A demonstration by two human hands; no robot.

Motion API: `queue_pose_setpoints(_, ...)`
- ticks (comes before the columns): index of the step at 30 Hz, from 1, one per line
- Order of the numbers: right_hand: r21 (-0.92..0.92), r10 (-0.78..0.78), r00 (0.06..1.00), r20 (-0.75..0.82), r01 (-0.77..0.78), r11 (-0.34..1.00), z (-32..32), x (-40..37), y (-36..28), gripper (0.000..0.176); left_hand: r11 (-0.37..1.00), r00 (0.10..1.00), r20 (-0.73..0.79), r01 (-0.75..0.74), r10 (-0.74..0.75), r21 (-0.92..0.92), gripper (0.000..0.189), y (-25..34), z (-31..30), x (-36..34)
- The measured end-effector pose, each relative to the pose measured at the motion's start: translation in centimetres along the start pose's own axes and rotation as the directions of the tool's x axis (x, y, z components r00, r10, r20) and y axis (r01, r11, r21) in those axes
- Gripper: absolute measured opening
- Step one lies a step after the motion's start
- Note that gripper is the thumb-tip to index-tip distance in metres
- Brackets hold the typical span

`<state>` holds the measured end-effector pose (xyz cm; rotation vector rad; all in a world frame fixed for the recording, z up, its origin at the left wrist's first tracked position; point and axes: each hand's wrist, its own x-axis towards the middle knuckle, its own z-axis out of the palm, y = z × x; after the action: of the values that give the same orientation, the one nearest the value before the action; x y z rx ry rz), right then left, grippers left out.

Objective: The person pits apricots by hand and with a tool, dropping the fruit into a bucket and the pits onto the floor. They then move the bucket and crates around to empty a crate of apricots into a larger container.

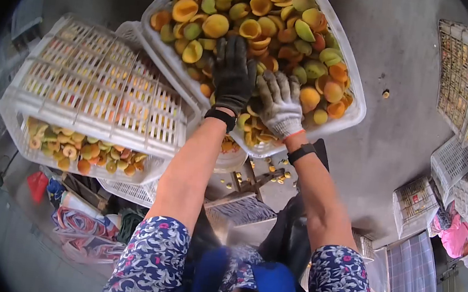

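A white plastic crate (350, 111) full of halved apricots (250, 29), green to orange, is in front of me. My left hand (234, 76), in a dark glove, lies on the fruit with its fingers stretched forward. Beside it, my right hand (281, 104) wears a greyish-white glove and rests on the apricots near the crate's near side, fingers slightly spread. Neither hand visibly grips a piece. The fruit beneath both palms is hidden.
On the left, a slatted white crate (102, 80) sits above more apricot halves (90, 150). A small stool (241, 208) is below me, with fruit scraps (277, 172) on the floor. Stacked crates (465, 168) and a pink bundle (456, 236) are at the right.
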<state>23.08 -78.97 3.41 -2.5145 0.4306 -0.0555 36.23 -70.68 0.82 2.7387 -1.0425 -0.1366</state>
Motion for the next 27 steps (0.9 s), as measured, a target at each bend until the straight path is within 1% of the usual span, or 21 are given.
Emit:
queue_pose_setpoints(2,0.014,-0.001,1.0,-0.024,0.001,1.0,-1.6,0.4,-1.0,0.057,0.992,0.999,0.03,-0.036,0.04,-0.124,0.051,-0.7,-1.8,0.2)
queue_pose_setpoints(3,0.037,-0.003,0.999,-0.05,0.005,0.999,-2.5,0.5,-2.0,0.053,0.992,0.999,0.02,-0.041,0.044,-0.121,0.051,-1.1,-2.6,0.5)
queue_pose_setpoints(4,0.065,0.001,0.997,-0.072,0.004,0.998,-2.8,0.3,-3.3,0.048,0.971,0.998,-0.043,-0.044,0.035,-0.233,0.048,-1.6,-3.6,0.4)
queue_pose_setpoints(5,0.148,-0.02,0.999,-0.025,0.023,0.989,-0.9,-0.4,-4.6,0.046,0.938,0.995,-0.099,-0.052,0.019,-0.343,0.045,-1.8,-4.4,0.0)
queue_pose_setpoints(6,0.151,-0.103,0.994,0.036,0.096,0.984,2.2,-2.0,-4.7,0.041,0.938,0.993,-0.112,-0.068,0.031,-0.34,0.045,-2.0,-4.4,-0.1)
queue_pose_setpoints(8,0.144,-0.148,0.989,-0.002,0.146,0.979,2.9,-1.0,-4.9,0.034,0.958,0.983,-0.172,0.012,-0.063,-0.285,0.043,-2.8,-2.4,-0.4)
queue_pose_setpoints(9,0.066,-0.211,0.976,0.056,0.207,0.976,4.2,-1.0,-4.5,0.035,0.969,0.989,-0.137,0.026,-0.062,-0.245,0.044,-3.0,-1.6,-0.4)
queue_pose_setpoints(11,0.13,-0.179,0.984,0.019,0.175,0.976,5.5,-2.1,-4.6,0.037,0.977,0.991,-0.119,0.041,-0.066,-0.208,0.044,-3.1,-1.2,-1.1)
queue_pose_setpoints(12,0.163,-0.16,0.987,-0.015,0.161,0.973,4.7,-1.5,-4.8,0.037,0.984,0.991,-0.116,0.048,-0.068,-0.173,0.044,-2.9,-1.4,-1.0)
queue_pose_setpoints(13,0.145,-0.153,0.988,0.027,0.148,0.978,3.4,-1.4,-5.3,0.037,0.991,0.992,-0.116,0.026,-0.041,-0.129,0.041,-3.0,-1.8,-0.8)
queue_pose_setpoints(14,0.117,-0.149,0.987,0.066,0.141,0.983,2.2,-1.0,-5.5,0.037,0.989,0.991,-0.125,0.019,-0.038,-0.146,0.041,-3.1,-2.3,-0.5)
queue_pose_setpoints(16,0.201,-0.128,0.992,0.008,0.124,0.972,1.2,-0.8,-5.6,0.038,0.981,0.993,-0.113,0.019,-0.041,-0.194,0.039,-2.5,-4.6,0.9)
queue_pose_setpoints(17,0.24,-0.113,0.993,-0.022,0.115,0.964,-0.1,-0.5,-5.4,0.036,0.975,0.979,-0.204,-0.055,0.01,-0.217,0.037,-1.8,-4.4,2.1)
queue_pose_setpoints(18,0.282,-0.093,0.994,-0.052,0.104,0.954,-1.4,-0.4,-5.3,0.034,0.973,0.98,-0.2,-0.06,0.015,-0.223,0.037,-0.9,-4.4,3.4)
queue_pose_setpoints(20,0.075,-0.147,0.967,-0.21,0.166,0.983,-3.6,0.3,-2.1,0.033,0.986,0.966,-0.249,-0.104,0.069,-0.129,0.036,1.2,-3.6,5.8)
queue_pose_setpoints(21,0.037,-0.117,0.959,-0.259,0.131,0.991,-5.3,1.3,-0.3,0.024,0.988,0.974,-0.224,-0.066,0.033,-0.142,0.039,1.8,-2.5,6.3)
queue_pose_setpoints(22,-0.001,-0.124,0.952,-0.28,0.129,0.992,-6.1,2.4,1.7,0.028,0.987,0.976,-0.217,-0.069,0.036,-0.145,0.039,2.2,-1.7,6.4)
queue_pose_setpoints(24,-0.002,-0.107,0.98,-0.168,0.108,0.994,-6.0,3.6,5.6,0.034,0.996,0.986,-0.154,0.06,-0.069,-0.065,0.041,2.7,0.0,7.0)
queue_pose_setpoints(25,-0.051,-0.147,0.983,-0.107,0.143,0.988,-4.4,3.4,7.4,0.038,0.995,0.991,-0.106,0.081,-0.086,-0.053,0.045,2.7,0.4,6.7)
queue_pose_setpoints(26,-0.032,-0.207,0.976,-0.07,0.205,0.978,-3.4,3.1,8.6,0.039,0.997,0.992,-0.1,0.07,-0.074,-0.044,0.045,2.5,1.5,7.8)
queue_pose_setpoints(27,-0.022,-0.184,0.981,-0.064,0.183,0.983,-2.9,3.4,9.0,0.038,0.994,0.987,-0.153,0.036,-0.051,-0.102,0.044,2.1,2.1,8.1)
